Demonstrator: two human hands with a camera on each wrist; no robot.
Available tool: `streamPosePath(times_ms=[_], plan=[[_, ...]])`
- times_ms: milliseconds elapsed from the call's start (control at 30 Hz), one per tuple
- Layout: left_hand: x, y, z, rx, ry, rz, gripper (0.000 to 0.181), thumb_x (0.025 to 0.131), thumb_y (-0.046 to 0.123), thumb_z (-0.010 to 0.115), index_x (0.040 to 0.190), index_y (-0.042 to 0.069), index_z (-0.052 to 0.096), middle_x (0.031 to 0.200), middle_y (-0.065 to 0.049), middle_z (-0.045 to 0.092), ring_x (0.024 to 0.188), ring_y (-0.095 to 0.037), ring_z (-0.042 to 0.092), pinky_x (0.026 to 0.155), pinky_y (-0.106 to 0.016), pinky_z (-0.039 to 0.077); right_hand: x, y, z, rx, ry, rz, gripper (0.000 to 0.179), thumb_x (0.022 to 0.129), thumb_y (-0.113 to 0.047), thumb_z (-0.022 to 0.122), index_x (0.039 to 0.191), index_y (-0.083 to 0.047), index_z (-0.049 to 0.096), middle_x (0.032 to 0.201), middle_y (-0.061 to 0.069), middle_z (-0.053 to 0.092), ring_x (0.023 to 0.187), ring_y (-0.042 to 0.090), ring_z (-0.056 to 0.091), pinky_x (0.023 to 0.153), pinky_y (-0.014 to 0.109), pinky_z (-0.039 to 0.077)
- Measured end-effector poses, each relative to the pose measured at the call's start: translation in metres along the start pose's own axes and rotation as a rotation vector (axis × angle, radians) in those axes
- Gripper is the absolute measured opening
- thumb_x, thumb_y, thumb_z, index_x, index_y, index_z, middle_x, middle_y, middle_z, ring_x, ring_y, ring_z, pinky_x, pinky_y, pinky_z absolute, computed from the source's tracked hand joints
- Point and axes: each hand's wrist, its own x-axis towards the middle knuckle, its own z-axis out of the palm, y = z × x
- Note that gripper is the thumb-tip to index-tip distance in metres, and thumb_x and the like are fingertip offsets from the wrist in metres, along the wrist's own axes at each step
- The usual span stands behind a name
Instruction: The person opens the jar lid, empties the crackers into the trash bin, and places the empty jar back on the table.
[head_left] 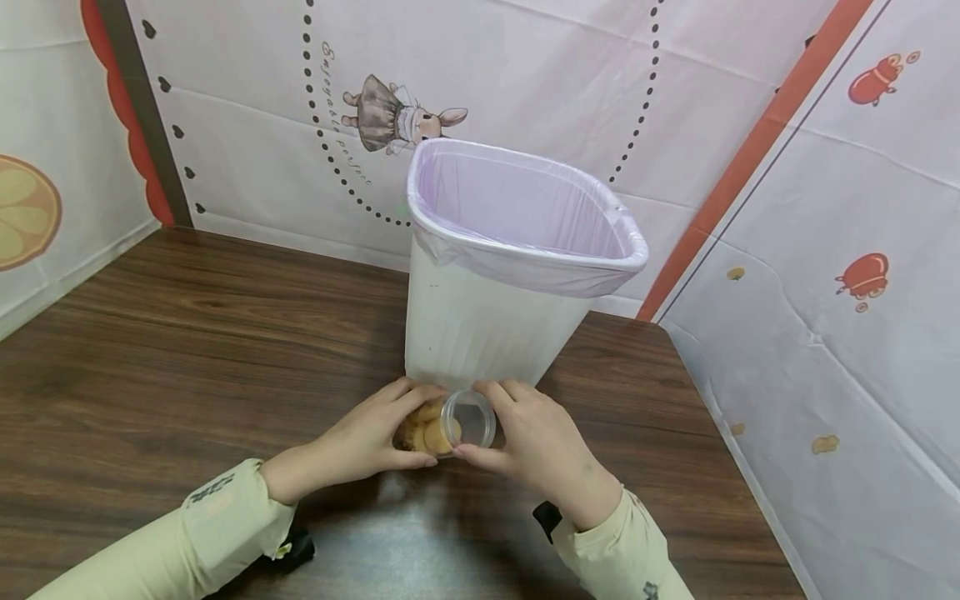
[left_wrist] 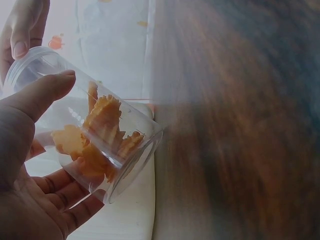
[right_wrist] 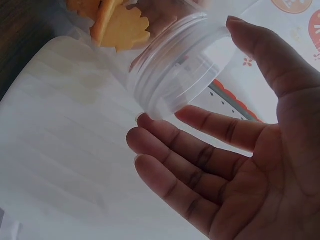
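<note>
We find a clear jar (left_wrist: 75, 107) held between a person's two hands, low over a dark wood-grain table (head_left: 225, 350) and just in front of the foot of a white bin (head_left: 487, 325). It is tilted, neither upright nor flat. From the head view we note its long axis running left to right and foreshortened: the ringed end (right_wrist: 165, 60) points right and up towards the camera, the flat base (left_wrist: 135, 167) left and down. In the left wrist view the axis lies diagonally, ringed end at upper left, base at lower right; in the right wrist view the ringed end faces lower right. Whether the base touches the table, and whether a lid sits on the ringed end, we cannot tell.

Golden, crinkle-edged snack pieces (left_wrist: 102, 117) lie within the jar, in the part towards its base.

The left hand (head_left: 367, 433) grips the jar's body, thumb on one side and bent fingers on the other, parted by the jar's width. The right hand (head_left: 543, 437) holds the ringed end, thumb and fingers set on opposite sides of it; we see its lower fingers slightly bent beside the ring.

A pale lilac bag (head_left: 517, 196) lines the bin, folded over its rim. Behind, we record a printed white sheet (head_left: 525, 67).
</note>
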Motion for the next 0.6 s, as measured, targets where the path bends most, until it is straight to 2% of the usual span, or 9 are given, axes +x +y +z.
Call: streamPosePath(times_ms=[167,600], plan=[[0.0002,0.0001,0.0001,-0.004,-0.008,-0.006,0.074,0.070,0.039,0.084,0.133,0.020,0.050,0.118,-0.001,0.055,0.108,-0.017,0.056,0.087,-0.041,0.052,0.0003,0.0018,-0.0011,0.023,-0.017,-0.025,0.064,0.073,-0.049,0.079,0.121,-0.011,0.059,0.101,0.003,0.066,0.089,0.017,0.064,0.076,0.033,0.053],[-0.0002,0.0011,-0.0008,-0.021,-0.012,-0.011,0.073,0.070,0.038,0.084,0.133,0.020,0.050,0.117,-0.001,0.055,0.105,-0.015,0.056,0.085,-0.039,0.052,0.0004,0.0072,-0.0022,0.043,-0.003,-0.122,0.068,0.070,-0.043,0.083,0.125,-0.013,0.057,0.105,0.000,0.064,0.094,0.016,0.063,0.083,0.032,0.052]])
